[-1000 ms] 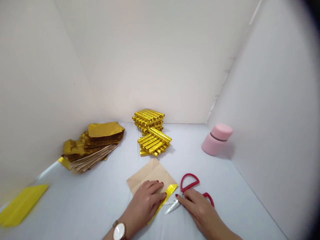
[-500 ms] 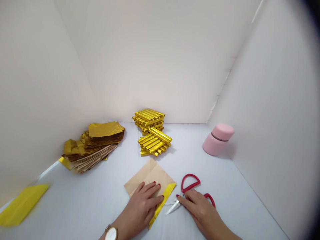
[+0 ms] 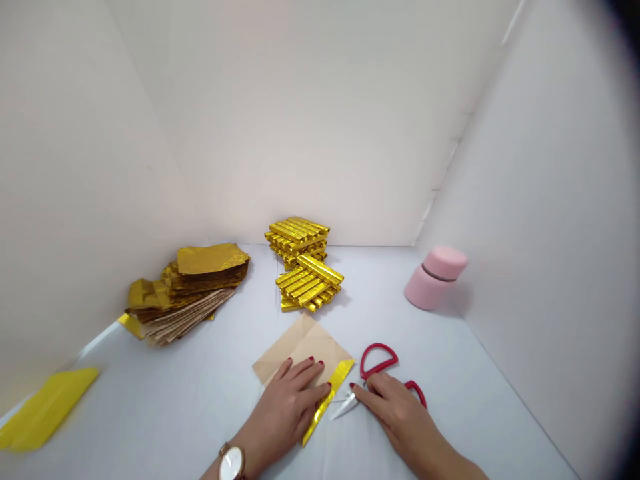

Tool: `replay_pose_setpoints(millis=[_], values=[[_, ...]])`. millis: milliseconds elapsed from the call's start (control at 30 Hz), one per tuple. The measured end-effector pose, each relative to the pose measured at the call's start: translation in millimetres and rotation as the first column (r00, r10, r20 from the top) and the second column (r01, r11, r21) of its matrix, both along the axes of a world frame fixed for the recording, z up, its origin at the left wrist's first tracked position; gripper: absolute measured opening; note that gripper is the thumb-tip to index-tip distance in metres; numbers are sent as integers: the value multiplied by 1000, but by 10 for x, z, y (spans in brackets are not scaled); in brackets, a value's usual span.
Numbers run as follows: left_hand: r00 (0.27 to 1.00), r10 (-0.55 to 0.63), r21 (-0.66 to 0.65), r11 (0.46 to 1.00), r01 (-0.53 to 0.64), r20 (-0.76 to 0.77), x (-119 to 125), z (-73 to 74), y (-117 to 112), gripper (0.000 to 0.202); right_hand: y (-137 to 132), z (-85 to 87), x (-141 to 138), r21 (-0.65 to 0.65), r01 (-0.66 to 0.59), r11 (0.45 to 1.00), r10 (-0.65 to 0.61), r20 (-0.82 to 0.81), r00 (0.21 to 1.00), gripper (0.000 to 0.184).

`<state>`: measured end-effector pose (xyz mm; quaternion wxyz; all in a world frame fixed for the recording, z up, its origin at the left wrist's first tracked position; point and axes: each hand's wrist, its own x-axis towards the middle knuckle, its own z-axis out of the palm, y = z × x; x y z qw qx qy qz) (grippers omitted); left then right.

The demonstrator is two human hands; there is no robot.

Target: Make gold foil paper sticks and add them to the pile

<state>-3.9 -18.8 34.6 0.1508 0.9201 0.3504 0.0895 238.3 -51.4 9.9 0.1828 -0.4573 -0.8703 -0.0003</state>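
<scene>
A square sheet of tan paper [image 3: 311, 339] lies on the table before me, its right edge folded over into a gold foil strip [image 3: 327, 403]. My left hand [image 3: 293, 400] rests flat on this sheet with fingers spread, the thumb on the gold strip. Close by on the right is a pair of scissors [image 3: 379, 361] with red handles, its blades pointing to the lower left. My right hand [image 3: 395, 407] grips the scissors around the middle, thumb along the blade side and fingers curled over; the hand partly hides them.
At the left stands a thick stack of gold and tan paper sheets [image 3: 213, 259]. Folded gold strips [image 3: 310, 287] are piled crosswise at the back, with another pile [image 3: 299, 230] behind. A yellow sheet [image 3: 47, 410] lies far left. A pink flask [image 3: 431, 290] stands at right.
The tan sheet and my left hand have shifted slightly up and to the right. My right hand and the scissors have moved a little up and to the left.
</scene>
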Motion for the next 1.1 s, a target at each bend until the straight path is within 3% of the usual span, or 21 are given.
replay_pose_setpoints(millis=[367,733,1100], values=[[1000,7,15,1000,-8,14,-10,-30,-4,39,-45,-10,42,54,-18,998,17,3,1000,37],[1000,7,-7,1000,-7,23,0,15,-4,38,-21,35,16,-1,-1,1000,1,-16,1000,38],[999,7,-12,1000,-7,44,-3,20,-6,40,-4,61,-19,25,-31,999,32,-32,999,37]])
